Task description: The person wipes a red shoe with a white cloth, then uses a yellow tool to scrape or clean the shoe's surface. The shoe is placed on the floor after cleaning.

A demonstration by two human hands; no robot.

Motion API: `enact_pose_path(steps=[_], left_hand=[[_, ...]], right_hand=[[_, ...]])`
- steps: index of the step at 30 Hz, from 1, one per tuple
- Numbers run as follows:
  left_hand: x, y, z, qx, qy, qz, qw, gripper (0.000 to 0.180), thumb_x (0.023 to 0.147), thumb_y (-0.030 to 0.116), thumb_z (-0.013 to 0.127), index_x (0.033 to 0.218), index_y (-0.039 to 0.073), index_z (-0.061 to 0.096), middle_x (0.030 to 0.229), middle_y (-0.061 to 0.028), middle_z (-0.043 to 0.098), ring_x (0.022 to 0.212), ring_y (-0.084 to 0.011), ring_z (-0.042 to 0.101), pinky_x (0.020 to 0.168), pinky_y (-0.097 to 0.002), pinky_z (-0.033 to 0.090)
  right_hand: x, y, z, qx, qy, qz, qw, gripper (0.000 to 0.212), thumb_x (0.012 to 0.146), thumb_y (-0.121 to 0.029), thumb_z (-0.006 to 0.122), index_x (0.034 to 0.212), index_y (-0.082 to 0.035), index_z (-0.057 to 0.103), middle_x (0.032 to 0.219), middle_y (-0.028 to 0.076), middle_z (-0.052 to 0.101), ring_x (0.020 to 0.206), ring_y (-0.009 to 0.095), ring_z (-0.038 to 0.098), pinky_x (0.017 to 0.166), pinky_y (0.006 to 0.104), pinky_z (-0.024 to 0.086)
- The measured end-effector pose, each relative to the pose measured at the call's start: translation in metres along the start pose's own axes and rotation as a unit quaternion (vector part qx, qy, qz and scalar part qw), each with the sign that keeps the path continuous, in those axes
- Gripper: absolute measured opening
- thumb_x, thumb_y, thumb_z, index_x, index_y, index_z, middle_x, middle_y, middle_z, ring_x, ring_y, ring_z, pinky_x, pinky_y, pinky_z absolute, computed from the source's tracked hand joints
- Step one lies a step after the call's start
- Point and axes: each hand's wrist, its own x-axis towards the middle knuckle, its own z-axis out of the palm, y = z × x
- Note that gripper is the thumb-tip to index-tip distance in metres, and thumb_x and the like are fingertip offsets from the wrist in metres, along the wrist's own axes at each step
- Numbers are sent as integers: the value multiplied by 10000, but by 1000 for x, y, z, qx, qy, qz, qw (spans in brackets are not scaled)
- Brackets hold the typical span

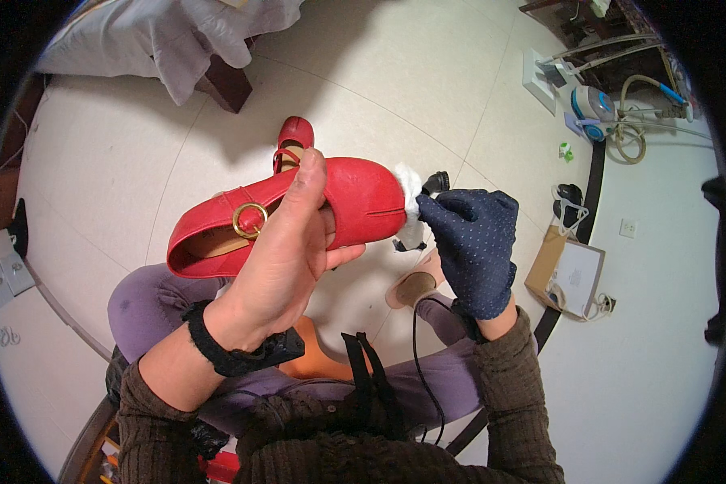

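Note:
A red Mary Jane shoe [363,189] with a split-toe seam and a round gold buckle lies across my left hand [286,254]. That hand is bare, its thumb over the shoe's side and its fingers underneath, holding the shoe above my lap with the toe to the right. On my right hand [474,246] is a dark blue dotted glove. Its fingers pinch a crumpled white cloth [410,189] against the tip of the toe. Beyond the held shoe, a matching red shoe [296,131] rests on the floor, partly hidden.
Pale tiles [363,73] cover the floor. A small black object [436,182] is beyond the cloth. To the right, a cardboard box [574,274] and a blue-and-white vacuum cleaner [593,109] stand by the wall. A draped bed or sofa [161,48] is at the far left.

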Motion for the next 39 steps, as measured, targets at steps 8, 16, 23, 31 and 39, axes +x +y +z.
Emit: enact_pose_path(steps=[8, 16, 23, 31, 39], left_hand=[[-2, -5, 4, 23, 17, -25, 999, 915, 959, 818, 320, 1462, 68, 473, 1391, -98, 597, 1271, -179, 571, 1057, -337, 448], [-3, -7, 2, 55, -9, -26, 998, 941, 940, 844, 317, 1476, 85, 462, 1419, -82, 578, 1289, -173, 544, 1071, -333, 414], [-3, -3, 3, 20, 8, -30, 999, 943, 949, 835, 307, 1483, 72, 455, 1427, -89, 576, 1305, -189, 549, 1075, -347, 422], [-1, -10, 4, 54, 10, -44, 998, 916, 950, 830, 318, 1481, 97, 461, 1414, -73, 583, 1270, -167, 551, 1073, -340, 398], [-2, -7, 2, 38, 8, -22, 999, 946, 942, 838, 324, 1460, 61, 471, 1417, -102, 580, 1301, -184, 549, 1076, -357, 427]], right_hand=[[9, -17, 4, 15, 18, -43, 999, 294, 707, -70, 743, 987, -160, 746, 867, 41, 735, 775, 263, 700, 698, 401, 460], [9, -18, 8, 18, -7, -42, 999, 300, 706, -74, 739, 992, -164, 744, 871, 30, 723, 788, 253, 685, 718, 409, 442], [4, -9, 5, -12, -10, -14, 1000, 349, 692, -26, 721, 1008, -172, 749, 887, 50, 724, 812, 268, 687, 748, 414, 446], [8, -19, 10, 11, -12, -40, 999, 254, 711, -117, 739, 960, -164, 754, 877, 42, 730, 781, 261, 686, 705, 413, 448], [3, -7, 9, -9, -13, -21, 1000, 380, 682, -7, 722, 1025, -170, 736, 840, 39, 706, 751, 265, 668, 693, 409, 438]])
